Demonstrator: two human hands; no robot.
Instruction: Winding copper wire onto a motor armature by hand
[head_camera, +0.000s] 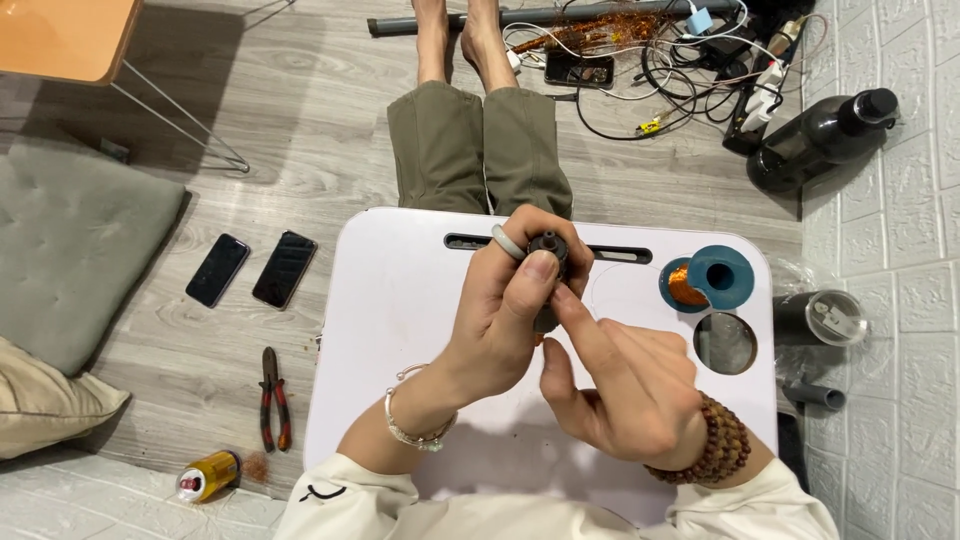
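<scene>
My left hand (510, 300) grips a small dark cylindrical part (549, 247) above the white lap table (390, 330), thumb pressed on its side. A pale ring sits on one left finger and a thin bracelet on the wrist. My right hand (625, 385), wearing a brown bead bracelet, touches the lower side of the same part with its index fingertip. Most of the part is hidden by my fingers. A blue spool of copper wire (705, 280) lies on the table to the right of my hands.
A round cup hole (725, 343) opens in the table's right side. On the floor lie two dark phones (250, 270), red-handled pliers (273, 397), a yellow can (208, 476), a grey cushion (70, 250), tangled cables (660, 60) and a dark bottle (815, 140).
</scene>
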